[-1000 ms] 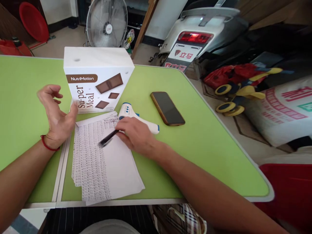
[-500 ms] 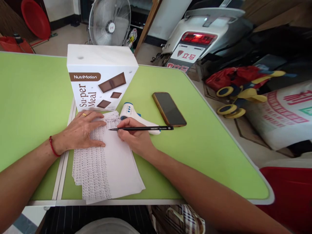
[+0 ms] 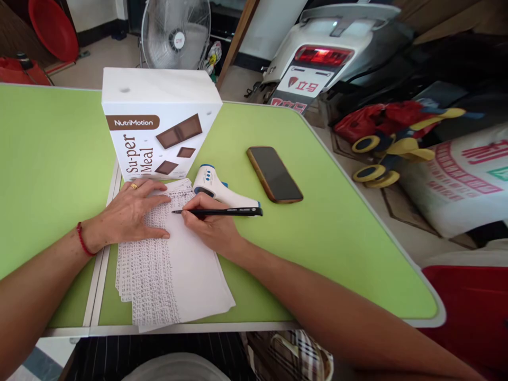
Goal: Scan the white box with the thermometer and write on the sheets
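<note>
A white NutriMotion box [image 3: 162, 87] is stood upright on a green table [image 3: 349, 254], its front printed with brown rectangular pieces. A white-and-blue gun-shaped device [image 3: 204, 177] is laid near the box's front right corner, and a dark-screened phone [image 3: 274, 174] in a brown case is placed farther to the box's right. Beyond the table, a round fan [image 3: 178, 32] is seen behind the box, and a tilted red basin [image 3: 55, 29] is seen to its left rear. A white scooter [image 3: 317, 58] is parked to the box's right rear. Well to the box's right, a yellow-and-blue wheeled object [image 3: 408, 149] and a red-printed white sack [image 3: 468, 180] are found.
</note>
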Available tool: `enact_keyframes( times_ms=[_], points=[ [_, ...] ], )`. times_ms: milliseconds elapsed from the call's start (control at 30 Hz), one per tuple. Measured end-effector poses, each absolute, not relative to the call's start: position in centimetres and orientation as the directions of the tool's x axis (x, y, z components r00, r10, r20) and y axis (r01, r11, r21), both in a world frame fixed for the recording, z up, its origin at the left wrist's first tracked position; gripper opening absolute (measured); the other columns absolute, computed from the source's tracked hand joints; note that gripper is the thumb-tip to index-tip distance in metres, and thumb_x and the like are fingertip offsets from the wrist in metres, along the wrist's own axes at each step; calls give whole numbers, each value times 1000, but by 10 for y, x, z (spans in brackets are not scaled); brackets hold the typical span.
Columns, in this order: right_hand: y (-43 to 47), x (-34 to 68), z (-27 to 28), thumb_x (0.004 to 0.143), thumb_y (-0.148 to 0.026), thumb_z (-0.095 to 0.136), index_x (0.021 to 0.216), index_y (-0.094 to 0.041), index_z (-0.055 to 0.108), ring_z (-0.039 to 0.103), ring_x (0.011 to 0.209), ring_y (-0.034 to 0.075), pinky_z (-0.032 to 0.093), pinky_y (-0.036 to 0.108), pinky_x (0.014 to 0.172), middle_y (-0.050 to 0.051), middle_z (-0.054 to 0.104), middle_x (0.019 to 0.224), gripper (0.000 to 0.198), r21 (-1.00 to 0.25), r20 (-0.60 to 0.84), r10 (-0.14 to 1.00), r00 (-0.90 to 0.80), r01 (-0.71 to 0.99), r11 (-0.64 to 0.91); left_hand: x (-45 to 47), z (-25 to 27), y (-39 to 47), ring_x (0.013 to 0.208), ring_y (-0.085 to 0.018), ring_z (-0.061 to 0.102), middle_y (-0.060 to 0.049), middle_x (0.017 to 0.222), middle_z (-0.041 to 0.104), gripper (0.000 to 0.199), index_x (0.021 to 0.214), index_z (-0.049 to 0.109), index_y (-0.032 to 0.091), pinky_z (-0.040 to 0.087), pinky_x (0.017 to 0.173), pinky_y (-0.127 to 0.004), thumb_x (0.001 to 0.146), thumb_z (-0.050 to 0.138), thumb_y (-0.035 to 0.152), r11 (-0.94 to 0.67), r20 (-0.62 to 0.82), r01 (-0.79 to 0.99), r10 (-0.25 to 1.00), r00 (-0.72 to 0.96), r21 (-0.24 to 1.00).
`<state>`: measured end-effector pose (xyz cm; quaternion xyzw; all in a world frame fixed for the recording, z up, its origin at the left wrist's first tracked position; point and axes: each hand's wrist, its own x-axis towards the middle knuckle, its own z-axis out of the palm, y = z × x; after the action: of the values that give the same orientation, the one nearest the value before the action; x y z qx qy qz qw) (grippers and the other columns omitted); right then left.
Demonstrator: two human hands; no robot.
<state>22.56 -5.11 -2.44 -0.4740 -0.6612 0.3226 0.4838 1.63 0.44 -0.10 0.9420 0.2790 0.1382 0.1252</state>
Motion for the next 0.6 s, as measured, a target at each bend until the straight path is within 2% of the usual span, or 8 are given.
enact_keyframes(
  times_ms=[433, 600],
  points=[
    [-51, 227, -23, 74, -19, 53, 66, -21, 51, 38, 53, 9, 33, 25, 50, -5, 47, 59, 9, -902, 281, 952, -118, 308, 304, 17, 0, 4, 126, -39, 49, -15, 135, 56, 61, 121, 63, 21, 42, 97, -57, 73, 76, 58, -799, 176, 505, 576, 798, 326],
    [-51, 227, -25, 75, -20, 52, 68, -22, 51, 41, 55, 10, 34, 25, 51, -5, 48, 61, 8, -886, 306, 949, -69, 344, 311, 17, -1, 4, 126, -39, 49, -16, 134, 56, 62, 121, 62, 20, 42, 96, -57, 75, 75, 58, -810, 183, 494, 563, 806, 316]
  ],
)
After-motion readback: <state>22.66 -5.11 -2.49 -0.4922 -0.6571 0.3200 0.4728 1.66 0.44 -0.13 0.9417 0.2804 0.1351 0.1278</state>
